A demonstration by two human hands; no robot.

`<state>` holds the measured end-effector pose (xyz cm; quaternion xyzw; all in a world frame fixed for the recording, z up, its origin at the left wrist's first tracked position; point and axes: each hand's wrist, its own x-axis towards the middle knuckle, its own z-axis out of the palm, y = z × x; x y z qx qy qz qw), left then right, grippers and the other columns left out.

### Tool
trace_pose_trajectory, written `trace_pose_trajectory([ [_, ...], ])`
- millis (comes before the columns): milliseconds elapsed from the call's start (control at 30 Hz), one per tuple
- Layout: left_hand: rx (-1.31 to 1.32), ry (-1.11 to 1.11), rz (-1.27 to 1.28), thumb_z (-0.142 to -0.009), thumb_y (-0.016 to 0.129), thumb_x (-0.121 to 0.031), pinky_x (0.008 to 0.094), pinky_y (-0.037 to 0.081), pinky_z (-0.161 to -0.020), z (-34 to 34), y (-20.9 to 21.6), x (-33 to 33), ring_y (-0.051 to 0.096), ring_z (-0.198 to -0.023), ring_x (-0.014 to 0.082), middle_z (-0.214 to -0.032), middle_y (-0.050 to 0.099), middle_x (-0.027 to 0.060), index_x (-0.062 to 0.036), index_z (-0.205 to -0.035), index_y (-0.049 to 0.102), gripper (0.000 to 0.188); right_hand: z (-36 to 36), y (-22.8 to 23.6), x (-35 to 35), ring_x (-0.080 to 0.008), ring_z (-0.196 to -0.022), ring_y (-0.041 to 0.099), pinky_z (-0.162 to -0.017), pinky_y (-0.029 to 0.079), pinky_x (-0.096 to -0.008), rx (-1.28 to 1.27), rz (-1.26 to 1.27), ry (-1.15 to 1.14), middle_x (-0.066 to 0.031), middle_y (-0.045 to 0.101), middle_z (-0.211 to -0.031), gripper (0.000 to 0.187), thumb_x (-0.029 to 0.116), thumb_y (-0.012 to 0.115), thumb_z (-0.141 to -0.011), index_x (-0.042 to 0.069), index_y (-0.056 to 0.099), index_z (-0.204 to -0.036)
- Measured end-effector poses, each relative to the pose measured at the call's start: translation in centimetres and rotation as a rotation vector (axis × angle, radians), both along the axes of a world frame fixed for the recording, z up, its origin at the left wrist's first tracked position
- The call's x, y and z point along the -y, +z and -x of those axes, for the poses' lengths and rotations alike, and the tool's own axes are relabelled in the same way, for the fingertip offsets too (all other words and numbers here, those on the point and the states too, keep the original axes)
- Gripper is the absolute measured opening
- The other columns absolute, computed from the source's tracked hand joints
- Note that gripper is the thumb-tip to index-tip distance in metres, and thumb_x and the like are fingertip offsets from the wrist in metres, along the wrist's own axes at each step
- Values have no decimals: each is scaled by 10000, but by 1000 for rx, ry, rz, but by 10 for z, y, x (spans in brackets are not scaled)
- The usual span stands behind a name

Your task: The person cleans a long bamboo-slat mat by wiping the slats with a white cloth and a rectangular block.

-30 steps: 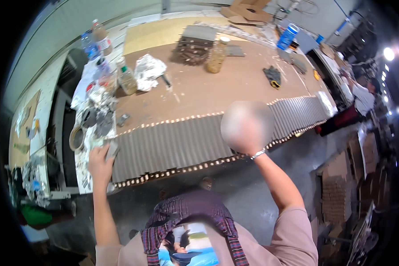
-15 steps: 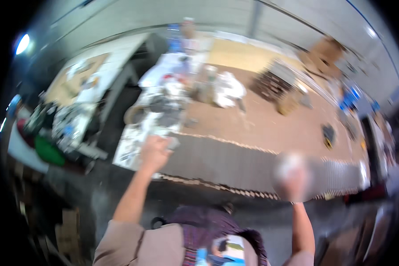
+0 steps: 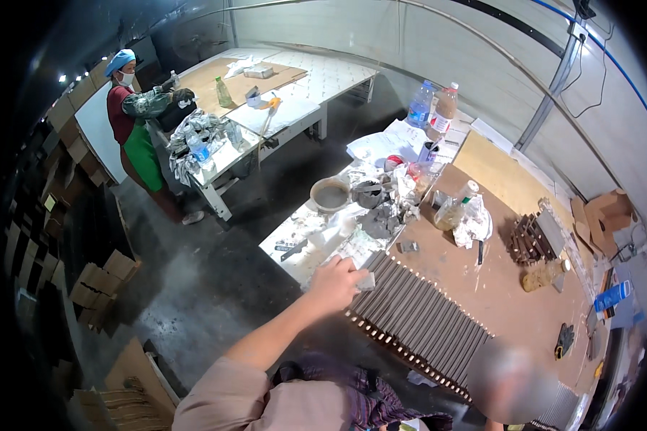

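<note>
My left hand (image 3: 334, 285) is closed around a small grey block (image 3: 367, 281) at the left end of a long row of dark grey strips (image 3: 428, 312). The strips lie side by side along the table's near edge, their pale ends showing. Over the right part of the row is my right hand (image 3: 509, 388), blurred out so that its fingers cannot be made out. Something whitish shows at its top, too unclear to name. Just beyond my left hand lie a crumpled greyish cloth (image 3: 359, 246) and a flat dark blade (image 3: 295, 249).
A bowl of grey paste (image 3: 330, 195) stands at the table's left corner. Farther back are bottles (image 3: 420, 105), a white rag (image 3: 473, 221), stacked strips (image 3: 532, 238) and a dark glove (image 3: 565, 340). Across the aisle, a person in a green apron (image 3: 145, 164) stands beside another table (image 3: 280, 115).
The view has swung left, bringing the other person and more of the second table into sight. My left hand still grips the block at the row's left end.
</note>
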<state>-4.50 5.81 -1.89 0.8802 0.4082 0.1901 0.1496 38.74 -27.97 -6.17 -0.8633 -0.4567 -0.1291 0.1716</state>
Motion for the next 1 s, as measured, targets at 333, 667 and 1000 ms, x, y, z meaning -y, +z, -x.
trace_pose_trajectory([
  [333, 103, -21, -112, -722, 765, -114, 430, 521, -839, -15, 12, -41, 593, -1015, 293, -972, 643, 60, -117, -1120, 741, 399, 7, -5, -10, -406, -1095, 562, -938, 455, -489, -84, -33, -44, -191, 597, -1135, 402, 244, 698, -772, 43, 623, -1112],
  [667, 5, -117, -153, -744, 762, -101, 410, 515, -854, -70, -5, -104, 574, -1019, 264, -999, 625, 39, -147, -1177, 738, 436, 4, -6, -12, -382, -908, 554, -784, 461, -473, 48, -125, -5, -157, 544, -949, 365, 251, 706, -715, 43, 601, -996],
  [1000, -92, -154, -251, -734, 782, -78, 396, 518, -826, -60, 5, -92, 587, -1007, 247, -988, 626, 21, -151, -1166, 741, 440, 5, -6, -11, -374, -897, 547, -780, 456, -469, 32, -140, -18, -155, 541, -939, 346, 235, 694, -719, 44, 594, -989],
])
